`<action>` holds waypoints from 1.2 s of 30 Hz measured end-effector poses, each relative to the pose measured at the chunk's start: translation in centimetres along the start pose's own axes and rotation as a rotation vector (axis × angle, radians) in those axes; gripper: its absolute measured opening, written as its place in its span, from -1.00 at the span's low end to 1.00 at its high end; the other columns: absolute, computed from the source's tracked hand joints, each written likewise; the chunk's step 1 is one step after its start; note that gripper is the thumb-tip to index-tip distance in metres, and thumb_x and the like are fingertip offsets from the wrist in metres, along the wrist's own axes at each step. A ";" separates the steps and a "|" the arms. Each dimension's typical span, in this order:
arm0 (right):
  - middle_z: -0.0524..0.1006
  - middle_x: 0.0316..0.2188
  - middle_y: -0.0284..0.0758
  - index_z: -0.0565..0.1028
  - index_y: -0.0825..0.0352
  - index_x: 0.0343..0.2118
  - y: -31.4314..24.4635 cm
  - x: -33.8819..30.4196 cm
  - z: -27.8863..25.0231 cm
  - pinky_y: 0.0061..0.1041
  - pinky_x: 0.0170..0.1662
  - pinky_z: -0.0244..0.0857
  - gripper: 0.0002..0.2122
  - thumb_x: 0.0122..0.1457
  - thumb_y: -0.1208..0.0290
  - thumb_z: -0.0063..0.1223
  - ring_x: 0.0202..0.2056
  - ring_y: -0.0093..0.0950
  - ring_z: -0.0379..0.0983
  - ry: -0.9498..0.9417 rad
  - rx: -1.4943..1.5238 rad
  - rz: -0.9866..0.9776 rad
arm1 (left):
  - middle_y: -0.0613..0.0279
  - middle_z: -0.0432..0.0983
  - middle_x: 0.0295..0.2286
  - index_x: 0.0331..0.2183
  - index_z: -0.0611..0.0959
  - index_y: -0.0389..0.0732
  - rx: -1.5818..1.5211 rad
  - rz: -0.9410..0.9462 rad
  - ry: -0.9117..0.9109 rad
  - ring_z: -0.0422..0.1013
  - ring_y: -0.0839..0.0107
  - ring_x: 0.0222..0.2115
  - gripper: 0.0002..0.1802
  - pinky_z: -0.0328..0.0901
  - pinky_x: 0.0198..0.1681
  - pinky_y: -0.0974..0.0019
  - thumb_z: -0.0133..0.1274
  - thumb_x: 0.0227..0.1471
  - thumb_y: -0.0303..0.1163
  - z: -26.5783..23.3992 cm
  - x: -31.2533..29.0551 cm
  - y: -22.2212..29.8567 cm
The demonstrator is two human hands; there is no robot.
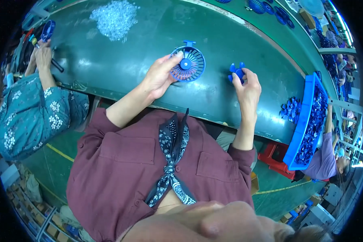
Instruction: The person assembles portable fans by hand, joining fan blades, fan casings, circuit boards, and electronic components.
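Note:
My left hand (163,72) is closed round a round blue fan housing (195,66), its thumb lying over the slotted face near the hub. A small bracket sticks out from the housing's far edge. To the right, my right hand (247,86) pinches a small blue fan blade (238,73) between thumb and fingers, above the green bench. The blade and the housing are well apart. A loose pile of blue fan blades (291,109) lies on the bench to the right of my right hand.
A blue tray (309,94) full of dark blue blades sits at the bench's right end. Small clear pieces (115,20) are heaped at the far left. A co-worker's hand (43,54) at left holds a blue fan part (48,30). A red stool (276,159) stands below the tray.

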State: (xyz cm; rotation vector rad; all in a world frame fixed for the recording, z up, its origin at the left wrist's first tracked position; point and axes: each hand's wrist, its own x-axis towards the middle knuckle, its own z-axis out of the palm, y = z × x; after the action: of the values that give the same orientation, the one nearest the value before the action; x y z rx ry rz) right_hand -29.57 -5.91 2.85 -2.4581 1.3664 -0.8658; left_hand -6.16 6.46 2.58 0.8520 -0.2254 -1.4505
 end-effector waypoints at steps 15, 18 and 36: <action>0.42 -0.42 -0.27 0.47 0.29 -0.22 -10.5 -1.6 2.7 -0.36 -0.49 0.36 -0.67 -0.13 0.47 0.23 -0.48 -0.29 0.46 -0.120 0.141 -0.358 | 0.29 0.47 -0.27 -0.11 0.45 -0.31 0.146 0.179 0.022 0.41 0.56 -0.28 -0.64 0.34 -0.17 0.44 0.09 0.06 -0.39 0.2 -0.7 -2.8; 0.42 -0.42 -0.27 0.47 0.30 -0.23 -10.4 -1.7 3.1 -0.36 -0.49 0.36 -0.68 -0.13 0.50 0.20 -0.47 -0.29 0.47 -0.102 0.142 -0.366 | 0.27 0.47 -0.28 -0.11 0.45 -0.33 0.241 0.215 0.012 0.39 0.58 -0.27 -0.65 0.32 -0.17 0.46 0.08 0.07 -0.40 0.3 -0.6 -2.7; 0.54 -0.40 -0.34 0.45 0.44 -0.15 -4.7 1.3 3.3 -0.63 -0.37 0.32 -0.61 -0.04 0.38 0.27 -0.42 -0.64 0.41 -0.525 0.923 0.229 | 0.18 0.47 -0.26 -0.08 0.43 -0.37 0.636 0.182 -0.101 0.38 0.53 -0.25 -0.56 0.31 -0.14 0.43 0.10 0.03 -0.35 2.3 1.1 -0.1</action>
State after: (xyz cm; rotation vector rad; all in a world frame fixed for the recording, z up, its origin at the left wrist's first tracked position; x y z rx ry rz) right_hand -23.84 -4.71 2.72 -1.6032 0.7723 -0.5458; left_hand -7.52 4.63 3.78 1.2298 -0.8507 -1.2595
